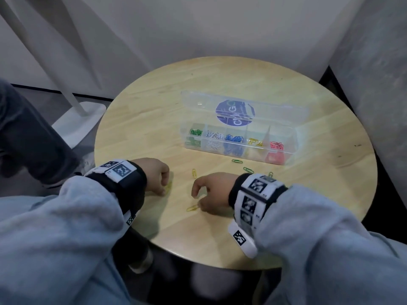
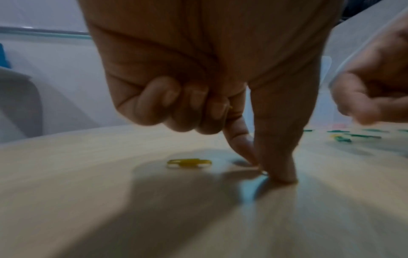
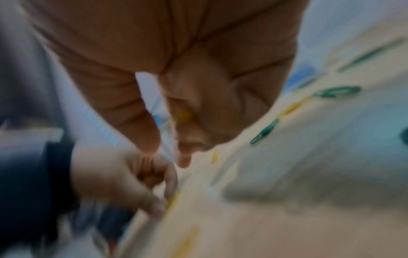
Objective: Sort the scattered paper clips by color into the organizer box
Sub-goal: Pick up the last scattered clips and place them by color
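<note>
A clear organizer box [image 1: 288, 151] stands open at mid-table, with green, white, blue, yellow and red clips in separate compartments. My left hand [image 1: 164, 190] [image 2: 261, 172] pinches thumb and index down on a yellow paper clip [image 1: 168, 187] on the wood; a bit of yellow also shows under its curled fingers [image 2: 230, 107]. My right hand [image 1: 197, 200] [image 3: 170, 155] hovers over another yellow clip [image 1: 192, 208], thumb and index apart, with a yellow clip [image 3: 183, 115] tucked under its curled fingers. A third yellow clip [image 1: 194, 173] [image 2: 188, 163] lies between the hands.
Green clips [image 1: 237, 161] [image 1: 248, 170] [image 3: 337, 91] lie loose between my right wrist and the box. The round wooden table [image 1: 330, 183] ends close behind both forearms. A white stand base [image 1: 79, 122] sits on the floor to the left; walls close the back and right.
</note>
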`<state>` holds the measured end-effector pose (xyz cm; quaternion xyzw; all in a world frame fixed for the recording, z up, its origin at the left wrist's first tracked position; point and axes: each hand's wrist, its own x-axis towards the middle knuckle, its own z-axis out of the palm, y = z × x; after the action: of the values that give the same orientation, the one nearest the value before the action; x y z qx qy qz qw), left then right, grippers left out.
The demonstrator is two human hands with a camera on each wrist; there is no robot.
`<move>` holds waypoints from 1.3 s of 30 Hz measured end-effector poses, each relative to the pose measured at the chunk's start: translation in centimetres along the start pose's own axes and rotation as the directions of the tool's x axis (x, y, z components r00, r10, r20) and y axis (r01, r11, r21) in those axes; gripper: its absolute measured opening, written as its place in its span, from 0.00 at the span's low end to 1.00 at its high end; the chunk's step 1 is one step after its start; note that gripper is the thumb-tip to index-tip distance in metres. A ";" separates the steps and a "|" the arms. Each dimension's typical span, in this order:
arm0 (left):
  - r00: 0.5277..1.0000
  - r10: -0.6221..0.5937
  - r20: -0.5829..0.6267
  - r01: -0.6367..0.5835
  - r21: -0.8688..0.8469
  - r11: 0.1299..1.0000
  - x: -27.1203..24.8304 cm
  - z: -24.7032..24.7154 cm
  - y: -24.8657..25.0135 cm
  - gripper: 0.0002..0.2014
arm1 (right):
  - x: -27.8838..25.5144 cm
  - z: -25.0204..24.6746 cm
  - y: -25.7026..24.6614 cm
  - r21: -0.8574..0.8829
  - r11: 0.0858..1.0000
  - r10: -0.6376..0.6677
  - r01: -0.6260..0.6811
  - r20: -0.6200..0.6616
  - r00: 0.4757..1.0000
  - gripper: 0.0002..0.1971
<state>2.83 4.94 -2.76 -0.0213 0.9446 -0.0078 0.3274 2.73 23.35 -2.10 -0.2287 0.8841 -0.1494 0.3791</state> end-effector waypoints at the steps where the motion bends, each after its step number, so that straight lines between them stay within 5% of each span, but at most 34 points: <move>1: 1.000 0.013 -0.014 -0.013 -0.012 1.000 0.0 0.0 0.0 0.08 | 0.3 -0.4 0.4 0.200 0.980 0.019 -0.020 0.009 1.000 0.03; 2: 0.999 0.024 -0.029 -0.024 -0.026 0.999 0.0 0.0 0.1 0.05 | 0.5 -0.9 1.0 0.424 0.905 0.039 -0.042 0.017 0.999 0.06; 4: 0.998 0.030 -0.060 -0.033 -0.052 0.998 0.1 0.1 0.4 0.03 | 0.4 -2.0 2.5 0.812 0.579 0.071 -0.077 0.044 0.997 0.12; 6: 0.995 0.026 -0.094 -0.034 -0.082 0.996 0.2 0.4 0.7 0.03 | 0.1 -2.7 3.8 0.946 0.318 0.093 -0.066 0.038 0.995 0.14; 7: 0.994 0.027 -0.110 -0.038 -0.099 0.994 0.2 0.5 0.9 0.02 | 0.1 -2.7 4.2 0.958 0.282 0.104 -0.058 0.029 0.994 0.14; 10: 0.995 0.037 -0.094 -0.046 -0.098 0.994 0.3 0.5 1.4 0.11 | 0.8 -2.2 4.3 0.901 0.428 0.144 -0.076 0.016 0.989 0.12; 14: 0.996 0.076 -0.037 -0.077 -0.025 0.997 0.1 0.1 2.1 0.06 | 1.0 -1.4 2.4 0.321 0.946 0.071 -0.045 -0.070 0.995 0.06; 20: 0.995 0.099 -0.010 -0.099 -0.002 0.995 -0.1 -0.1 2.2 0.04 | 0.8 1.0 -0.8 -0.098 0.991 -0.084 0.090 0.070 0.994 0.11; 24: 0.990 0.134 -0.038 -0.139 -0.208 0.968 0.1 -0.4 0.7 0.10 | 1.3 1.3 -1.3 -0.272 0.951 -0.129 0.150 0.092 0.987 0.07; 26: 0.986 0.162 -0.038 -0.156 -0.550 0.820 0.0 -1.3 -0.6 0.11 | 1.5 1.5 -1.4 -0.335 0.924 -0.154 0.183 0.111 0.982 0.05; 28: 0.987 0.137 -0.086 -0.142 -0.866 0.479 -0.5 -2.4 -1.7 0.11 | 1.5 1.5 -1.3 -0.368 0.913 -0.136 0.177 0.134 0.982 0.05; 30: 0.989 0.053 -0.135 -0.141 -0.981 0.131 -1.2 -3.3 -2.6 0.12 | 1.3 1.4 -1.1 -0.395 0.907 -0.106 0.146 0.121 0.987 0.01; 32: 0.991 -0.006 -0.130 -0.130 -0.985 -0.109 -1.7 -3.9 -3.3 0.12 | 1.0 1.3 -0.8 -0.427 0.899 -0.063 0.096 0.091 0.994 0.04; 34: 0.993 -0.050 -0.108 -0.117 -0.965 -0.234 -2.0 -4.3 -3.8 0.11 | 0.8 0.8 -0.1 -0.381 0.924 0.002 0.020 0.058 0.998 0.06; 36: 0.992 -0.088 -0.090 -0.111 -0.957 -0.268 -2.2 -4.8 -4.3 0.11 | 0.8 -0.4 1.2 -0.199 0.979 0.054 -0.050 0.016 0.998 0.07; 38: 0.990 -0.122 -0.075 -0.105 -0.960 -0.260 -2.2 -5.1 -4.8 0.10 | 0.9 -1.9 2.7 0.189 0.980 0.071 -0.061 -0.045 0.997 0.12; 39: 0.989 -0.133 -0.064 -0.096 -0.963 -0.251 -2.1 -5.1 -5.1 0.09 | 0.8 -2.5 3.3 0.484 0.874 0.097 -0.047 -0.080 0.992 0.13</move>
<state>1.48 -0.05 2.66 -0.2856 0.6035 0.7357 0.1137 -0.58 25.98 -2.41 -0.0864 0.8454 -0.3614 0.3836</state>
